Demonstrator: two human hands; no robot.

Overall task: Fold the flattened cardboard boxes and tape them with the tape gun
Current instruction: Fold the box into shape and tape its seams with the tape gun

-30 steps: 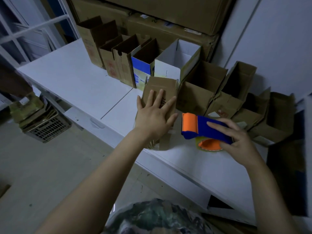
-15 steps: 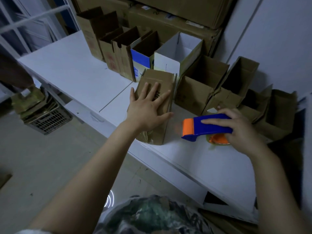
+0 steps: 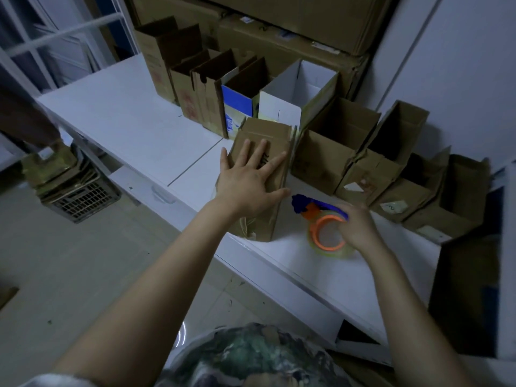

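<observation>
White table (image 3: 134, 118) runs from upper left to lower right, with grey floor (image 3: 55, 275) to its left. Large brown cartons (image 3: 293, 20) are stacked behind the table against the wall. A row of erected boxes with open tops stands along the table's back edge. Brown ones (image 3: 156, 68) are at the left end, then a blue-and-white box (image 3: 237, 99) and a white box (image 3: 279, 110). More brown boxes (image 3: 321, 163) continue to the right, several leaning on their neighbours. On the floor left of the table sits a plastic crate (image 3: 83, 201) with a pile of flat cardboard (image 3: 47, 166) on it. Working box (image 3: 268, 132): brown cardboard, lying on its side near the table's front edge, just in front of the white box. Cannot tell whether its far end touches the row. Left hand (image 3: 248, 180): palm down, fingers straight and spread wide, pressing flat on the working box's upper face, thumb out at the box's right edge. Right hand (image 3: 358, 227): fingers curled over the tape gun (image 3: 304, 205), gripping it just right of the working box, low over the table. The blue and orange tape gun is motion-blurred, so contact with the table cannot be judged. Its blue nose points at the box's right side, close to the left thumb. Tape roll (image 3: 325, 234): clear tape on an orange hub, open side facing up.
</observation>
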